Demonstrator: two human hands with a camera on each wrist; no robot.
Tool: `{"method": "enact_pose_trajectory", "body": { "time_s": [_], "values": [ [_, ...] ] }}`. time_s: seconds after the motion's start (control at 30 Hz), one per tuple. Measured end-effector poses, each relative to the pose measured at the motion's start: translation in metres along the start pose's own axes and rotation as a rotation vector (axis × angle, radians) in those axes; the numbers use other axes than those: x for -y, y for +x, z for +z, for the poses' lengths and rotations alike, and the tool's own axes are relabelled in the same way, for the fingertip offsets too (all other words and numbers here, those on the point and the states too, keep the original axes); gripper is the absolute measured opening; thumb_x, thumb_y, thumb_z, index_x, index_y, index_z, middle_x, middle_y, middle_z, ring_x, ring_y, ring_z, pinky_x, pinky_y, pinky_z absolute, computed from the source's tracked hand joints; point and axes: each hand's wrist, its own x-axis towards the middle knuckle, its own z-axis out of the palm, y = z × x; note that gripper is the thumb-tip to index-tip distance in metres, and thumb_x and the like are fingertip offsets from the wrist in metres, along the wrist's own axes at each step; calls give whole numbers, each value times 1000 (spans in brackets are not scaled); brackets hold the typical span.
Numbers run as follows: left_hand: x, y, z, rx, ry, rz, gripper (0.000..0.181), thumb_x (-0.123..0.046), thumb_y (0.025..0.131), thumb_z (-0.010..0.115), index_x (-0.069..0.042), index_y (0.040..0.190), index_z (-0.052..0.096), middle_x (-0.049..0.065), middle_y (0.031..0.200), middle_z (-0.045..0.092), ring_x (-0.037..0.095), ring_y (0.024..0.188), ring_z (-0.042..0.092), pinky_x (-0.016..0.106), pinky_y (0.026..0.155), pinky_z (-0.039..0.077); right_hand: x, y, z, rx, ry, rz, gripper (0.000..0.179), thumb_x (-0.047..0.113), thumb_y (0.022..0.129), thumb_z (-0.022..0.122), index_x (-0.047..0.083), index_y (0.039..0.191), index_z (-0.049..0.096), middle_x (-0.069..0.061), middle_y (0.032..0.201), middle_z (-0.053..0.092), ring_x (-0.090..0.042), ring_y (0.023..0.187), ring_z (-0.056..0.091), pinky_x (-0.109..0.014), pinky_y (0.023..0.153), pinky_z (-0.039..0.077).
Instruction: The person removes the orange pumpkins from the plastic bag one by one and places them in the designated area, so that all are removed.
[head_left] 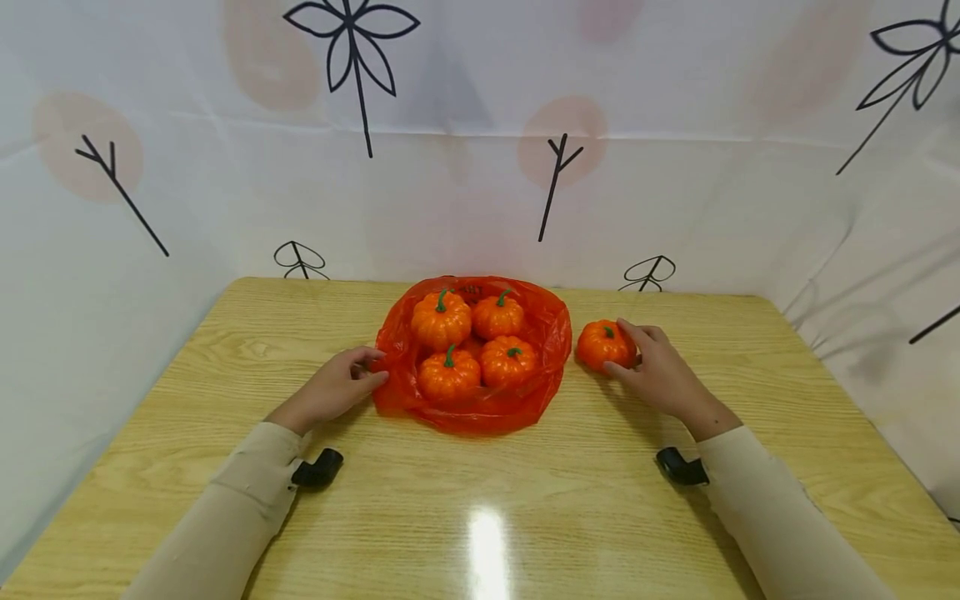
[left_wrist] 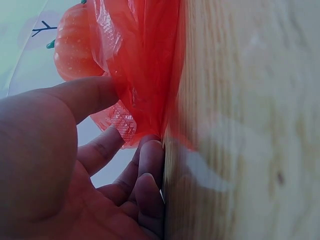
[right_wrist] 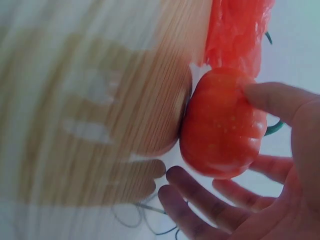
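Note:
A red plastic bag (head_left: pixel 551 387) stands wide-mouthed on the table, holding several orange toy pumpkins (head_left: pixel 448 375) with green stems. At the bag's left side is my left hand (head_left: pixel 339 385), its thumb and fingers spread apart with the tips right at the plastic. The left wrist view shows the thumb (left_wrist: pixel 95 95) against the bag's wall and the lower fingers loosely bent by the tabletop. To the right of the bag, one more pumpkin (head_left: pixel 600 346) sits on the table. My right hand (head_left: pixel 660 371) holds it between thumb and index finger, the other fingers extended beside it.
The wooden table (head_left: pixel 420 508) has a patterned white cloth (head_left: pixel 450 200) behind it and along its sides. A black fitting (head_left: pixel 318 469) sticks out from the left sleeve, and another black fitting (head_left: pixel 681 467) from the right.

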Motion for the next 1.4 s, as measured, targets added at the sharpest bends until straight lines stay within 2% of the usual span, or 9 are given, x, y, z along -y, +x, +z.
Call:
{"method": "enact_pose_trajectory", "body": {
  "time_s": [0.17, 0.33, 0.43, 0.57, 0.67, 0.73, 0.97, 1.2, 1.4],
  "values": [
    [1, 1, 0, 7, 20, -3, 43, -25, 101, 60, -2, 136, 55, 13, 115, 63, 23, 97, 55, 33, 82, 46, 3, -5, -9, 17, -28, -1, 76, 30, 98, 64, 1, 157, 25, -34, 151, 27, -47, 116, 55, -61, 97, 49],
    [2, 2, 0, 8, 19, -4, 43, -26, 101, 60, -2, 136, 55, 14, 116, 63, 24, 99, 56, 32, 83, 47, 9, -9, -20, -13, -62, -29, 66, 30, 100, 61, 3, 153, 34, -31, 150, 35, -49, 124, 49, -65, 98, 44],
    [1, 1, 1, 0, 15, -10, 42, -25, 101, 60, -2, 135, 56, 14, 117, 63, 25, 99, 56, 31, 83, 47, 15, -10, -22, -75, -62, -81, 54, 27, 100, 61, 3, 146, 46, -28, 145, 43, -49, 127, 47, -67, 102, 40],
    [1, 1, 1, -7, 13, -7, 41, -25, 100, 61, -2, 134, 56, 14, 116, 63, 25, 98, 56, 31, 83, 47, 25, -12, -20, -211, -30, -189, 37, 16, 97, 64, 1, 130, 61, -23, 134, 54, -45, 124, 50, -65, 102, 41],
    [1, 1, 0, -6, 12, -2, 41, -24, 100, 61, -1, 134, 56, 15, 115, 63, 24, 98, 57, 32, 83, 47, 33, -14, -18, -299, -13, -267, 27, 10, 94, 67, 0, 120, 67, -20, 127, 59, -41, 121, 54, -63, 99, 44],
    [1, 1, 0, -5, 8, -2, 41, -24, 100, 61, -1, 133, 56, 15, 115, 63, 24, 98, 57, 32, 83, 47, 39, -16, -16, -327, -6, -300, 24, 9, 94, 67, -1, 116, 69, -19, 126, 60, -40, 120, 54, -62, 99, 44],
    [2, 1, 1, -5, 21, 1, 41, -24, 100, 61, -1, 134, 56, 15, 115, 64, 25, 99, 56, 33, 84, 47, 54, -21, -11, -294, 19, -343, 23, 6, 93, 68, 1, 115, 69, -15, 127, 60, -37, 122, 53, -60, 98, 47],
    [2, 1, 1, -6, 20, -2, 42, -25, 100, 61, -1, 134, 56, 14, 113, 64, 24, 97, 56, 33, 83, 47, 61, -20, -5, -250, 45, -329, 22, 10, 94, 68, 6, 116, 70, -13, 126, 61, -35, 121, 54, -60, 99, 48],
    [2, 1, 2, -6, 23, 0, 42, -25, 100, 61, -2, 134, 56, 14, 114, 63, 24, 98, 56, 33, 84, 47, 66, -17, -2, -226, 59, -338, 25, 11, 94, 68, 5, 118, 69, -13, 127, 60, -35, 122, 54, -59, 99, 48]
  ]
}}
